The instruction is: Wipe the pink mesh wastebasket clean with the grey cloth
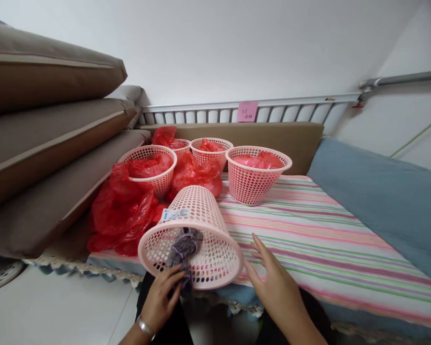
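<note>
A pink perforated basket [197,225] lies on its side at the bed's near edge, its mouth toward me and a white label on its wall. My left hand [162,297] pinches a grey cloth [184,247] that hangs inside the basket's mouth. My right hand [276,282] rests open, fingers stretched, on the striped sheet [308,230] just right of the basket's rim.
Several upright pink baskets [256,175] lined with red plastic bags stand further back, and loose red bags [123,211] are heaped to the left. Brown cushions [46,124] are stacked on the left. A blue blanket [384,196] lies to the right, a metal rail behind.
</note>
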`<state>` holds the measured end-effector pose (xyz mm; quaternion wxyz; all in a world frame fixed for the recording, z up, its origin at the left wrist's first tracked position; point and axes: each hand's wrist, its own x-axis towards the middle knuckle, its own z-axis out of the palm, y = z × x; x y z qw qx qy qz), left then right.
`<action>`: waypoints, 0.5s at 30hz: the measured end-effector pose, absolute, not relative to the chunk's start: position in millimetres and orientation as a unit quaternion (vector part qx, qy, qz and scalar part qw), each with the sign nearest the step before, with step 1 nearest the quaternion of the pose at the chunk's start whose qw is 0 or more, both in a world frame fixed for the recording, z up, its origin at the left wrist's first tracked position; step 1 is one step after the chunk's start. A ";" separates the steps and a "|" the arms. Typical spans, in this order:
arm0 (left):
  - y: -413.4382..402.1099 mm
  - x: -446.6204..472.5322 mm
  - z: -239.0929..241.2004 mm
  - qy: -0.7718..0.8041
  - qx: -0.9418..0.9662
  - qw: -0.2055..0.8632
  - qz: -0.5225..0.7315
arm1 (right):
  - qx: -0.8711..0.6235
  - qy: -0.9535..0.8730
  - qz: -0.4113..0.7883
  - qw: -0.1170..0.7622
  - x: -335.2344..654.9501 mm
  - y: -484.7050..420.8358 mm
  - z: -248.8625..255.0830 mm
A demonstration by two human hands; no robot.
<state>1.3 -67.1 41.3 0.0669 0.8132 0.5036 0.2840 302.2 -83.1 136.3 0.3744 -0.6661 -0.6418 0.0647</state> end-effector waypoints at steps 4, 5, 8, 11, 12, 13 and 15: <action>-89.5 -49.9 17.8 0.646 0.591 0.162 0.455 | -0.527 -0.723 0.049 0.443 281.3 -124.3 132.3; -87.0 -56.7 15.0 0.668 0.527 0.199 0.487 | -0.504 -0.749 0.085 0.422 270.7 -126.2 130.7; -66.3 -60.4 14.2 0.648 0.467 0.309 0.516 | -0.513 -0.765 0.207 0.331 234.5 -108.5 119.4; -41.8 -46.5 19.0 0.611 0.481 0.367 0.510 | -0.575 -0.719 0.281 0.272 203.9 -67.2 101.4; -35.7 -39.7 20.0 0.606 0.485 0.374 0.507 | -0.591 -0.706 0.288 0.263 196.4 -51.4 95.3; -31.0 -32.3 20.2 0.603 0.490 0.378 0.504 | -0.604 -0.697 0.287 0.258 190.3 -35.5 89.6; -25.2 -16.2 17.1 0.581 0.507 0.399 0.496 | -0.630 -0.683 0.274 0.248 181.3 -5.3 79.5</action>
